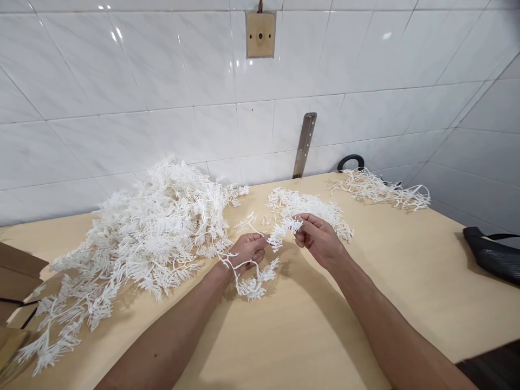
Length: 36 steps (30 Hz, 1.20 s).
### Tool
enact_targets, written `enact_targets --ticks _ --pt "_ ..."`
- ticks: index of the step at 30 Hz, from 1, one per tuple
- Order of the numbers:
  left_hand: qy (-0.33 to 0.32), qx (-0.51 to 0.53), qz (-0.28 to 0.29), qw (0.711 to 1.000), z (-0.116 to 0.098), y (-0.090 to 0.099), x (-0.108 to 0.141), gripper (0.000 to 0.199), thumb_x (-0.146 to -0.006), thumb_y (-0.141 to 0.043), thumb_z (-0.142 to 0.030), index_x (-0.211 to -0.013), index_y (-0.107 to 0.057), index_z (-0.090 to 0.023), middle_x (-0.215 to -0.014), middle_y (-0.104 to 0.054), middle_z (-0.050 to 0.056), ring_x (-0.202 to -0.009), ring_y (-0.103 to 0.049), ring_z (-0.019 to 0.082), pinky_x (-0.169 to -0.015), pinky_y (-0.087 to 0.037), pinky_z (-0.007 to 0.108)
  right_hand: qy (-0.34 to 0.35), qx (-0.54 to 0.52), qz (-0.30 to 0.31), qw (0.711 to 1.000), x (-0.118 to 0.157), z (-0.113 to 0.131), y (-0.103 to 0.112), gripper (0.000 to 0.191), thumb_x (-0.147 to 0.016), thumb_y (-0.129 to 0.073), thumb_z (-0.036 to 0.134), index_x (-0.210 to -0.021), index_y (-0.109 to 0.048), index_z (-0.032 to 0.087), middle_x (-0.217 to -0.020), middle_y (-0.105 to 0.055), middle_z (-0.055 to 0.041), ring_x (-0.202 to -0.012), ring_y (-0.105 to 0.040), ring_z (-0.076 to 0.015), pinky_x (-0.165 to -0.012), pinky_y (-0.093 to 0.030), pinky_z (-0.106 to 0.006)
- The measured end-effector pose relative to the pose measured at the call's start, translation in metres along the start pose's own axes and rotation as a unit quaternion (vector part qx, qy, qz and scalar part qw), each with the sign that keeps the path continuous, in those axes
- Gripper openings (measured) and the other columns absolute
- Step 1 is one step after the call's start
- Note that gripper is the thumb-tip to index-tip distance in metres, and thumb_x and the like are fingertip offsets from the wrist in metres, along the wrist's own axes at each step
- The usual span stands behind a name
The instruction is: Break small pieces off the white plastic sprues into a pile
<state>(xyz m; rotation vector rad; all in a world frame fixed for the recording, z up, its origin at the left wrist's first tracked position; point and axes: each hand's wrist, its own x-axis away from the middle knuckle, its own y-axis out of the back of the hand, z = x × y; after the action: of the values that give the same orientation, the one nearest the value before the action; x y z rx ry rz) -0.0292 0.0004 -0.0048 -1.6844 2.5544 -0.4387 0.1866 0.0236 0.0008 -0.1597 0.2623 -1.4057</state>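
My left hand (248,250) is closed on a white plastic branch (255,287), whose feathery tufts and bare twigs stick out around the wrist and fingers. Between the two hands, a tuft (280,234) spreads out, and my right hand (319,238) pinches its right end. Left of my hands lies a big heap of white feathery branches (162,227). Behind my right hand is a lower pile of small white tufts (309,208). Several short loose bits (266,220) lie just beyond my left hand.
Bare white twigs (385,189) lie at the back right beside a black ring-shaped handle (351,161). A metal strip (304,145) leans on the tiled wall (162,59). A black bag (493,254) sits on the right, and cardboard (18,276) stands at the left edge.
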Motion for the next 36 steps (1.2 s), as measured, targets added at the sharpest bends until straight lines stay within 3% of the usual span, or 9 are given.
enact_targets --ticks 3,9,14,20,25,29,34,36 --pt "-0.001 0.013 -0.004 1.000 0.002 0.000 -0.002 0.049 -0.077 -0.072 -0.051 -0.055 -0.042 -0.019 -0.040 -0.028 -0.009 -0.035 -0.019 0.003 -0.040 -0.009 0.024 -0.002 -0.005 0.001 1.000 0.002 0.004 -0.003 0.026 -0.075 -0.075 0.042 -0.085 -0.063 0.022 -0.059 -0.049 0.0033 -0.054 -0.044 -0.0114 -0.049 -0.037 -0.026" --pt "0.000 0.014 -0.029 0.999 -0.005 -0.008 0.002 0.039 -0.072 -0.077 -0.050 -0.071 -0.062 -0.014 -0.045 -0.044 -0.006 -0.036 -0.030 0.004 -0.039 -0.019 0.021 -0.007 0.028 0.025 0.999 0.007 0.010 -0.008 0.030 -0.077 -0.074 0.048 -0.081 -0.063 0.020 -0.085 -0.064 -0.0041 -0.057 -0.045 -0.0097 -0.050 -0.039 -0.026" --pt "0.004 0.036 -0.027 0.999 -0.011 -0.012 0.005 0.037 -0.072 -0.078 -0.046 -0.075 -0.063 -0.013 -0.049 -0.055 -0.002 -0.038 -0.040 0.005 -0.039 -0.026 0.019 -0.008 0.038 0.033 0.999 0.006 0.009 -0.008 0.031 -0.077 -0.074 0.049 -0.081 -0.063 0.020 -0.083 -0.065 -0.0037 -0.057 -0.045 -0.0098 -0.049 -0.039 -0.025" --pt "0.012 0.112 -0.060 0.992 -0.002 -0.004 -0.003 0.036 -0.074 -0.078 -0.044 -0.086 -0.066 -0.012 -0.066 -0.064 0.000 -0.043 -0.049 0.006 -0.040 -0.038 0.018 -0.011 0.068 0.050 0.996 0.007 0.007 -0.007 0.033 -0.079 -0.071 0.051 -0.082 -0.065 0.019 -0.082 -0.065 -0.0040 -0.056 -0.047 -0.0096 -0.051 -0.041 -0.026" --pt "-0.007 0.129 -0.066 0.989 0.002 0.001 -0.007 0.032 -0.077 -0.076 -0.040 -0.089 -0.067 -0.012 -0.084 -0.071 0.006 -0.044 -0.052 0.006 -0.040 -0.041 0.020 -0.046 0.182 0.128 0.974 0.007 -0.001 -0.006 0.040 -0.083 -0.065 0.058 -0.088 -0.063 0.018 -0.066 -0.059 -0.0005 -0.056 -0.053 -0.0123 -0.052 -0.042 -0.026" --pt "-0.027 0.114 -0.076 0.990 0.003 0.003 -0.008 0.033 -0.078 -0.075 -0.039 -0.095 -0.067 -0.013 -0.096 -0.072 0.008 -0.041 -0.049 0.004 -0.036 -0.038 0.020 -0.068 0.243 0.193 0.948 0.011 0.000 -0.006 0.041 -0.087 -0.059 0.057 -0.076 -0.054 0.019 -0.062 -0.058 0.0009 -0.052 -0.052 -0.0114 -0.049 -0.038 -0.025" --pt "-0.036 0.146 -0.074 0.986 0.004 0.001 -0.009 0.034 -0.071 -0.081 -0.032 -0.095 -0.065 -0.012 -0.094 -0.071 0.008 -0.043 -0.054 0.006 -0.036 -0.041 0.021 -0.093 0.286 0.273 0.914 0.017 0.013 -0.012 0.034 -0.086 -0.062 0.051 -0.079 -0.059 0.018 -0.064 -0.058 0.0006 -0.054 -0.050 -0.0115 -0.051 -0.038 -0.025" --pt "-0.032 0.162 -0.075 0.983 0.003 0.001 -0.009 0.033 -0.070 -0.082 -0.028 -0.093 -0.065 -0.012 -0.092 -0.072 0.008 -0.044 -0.056 0.008 -0.037 -0.042 0.021 -0.094 0.293 0.278 0.910 0.017 0.013 -0.013 0.032 -0.085 -0.063 0.049 -0.079 -0.059 0.017 -0.065 -0.058 0.0003 -0.055 -0.050 -0.0115 -0.051 -0.039 -0.025"
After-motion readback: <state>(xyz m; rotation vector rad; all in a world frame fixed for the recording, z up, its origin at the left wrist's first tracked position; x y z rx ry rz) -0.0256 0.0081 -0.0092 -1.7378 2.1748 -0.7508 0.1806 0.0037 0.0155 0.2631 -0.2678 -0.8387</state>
